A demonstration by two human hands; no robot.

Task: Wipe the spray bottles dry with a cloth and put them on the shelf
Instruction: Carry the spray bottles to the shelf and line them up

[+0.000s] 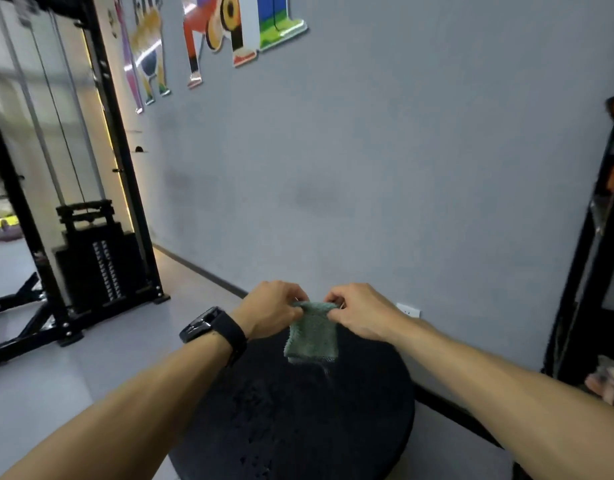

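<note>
Pinching the green cloth (312, 332) by its top corners — my left hand (271, 308) and right hand (362, 311) both closed on it — it hangs below over the black round table (298, 427).

The cloth (312, 332) is a small grey-green piece of terry, roughly rectangular, with a paler stitched hem along its bottom edge. It hangs upright and flat, held up by its 2 top corners, the top edge slightly bunched between them. Its lower edge hangs free above the round black desk (298, 427). No spray bottles can be made out here.
</note>
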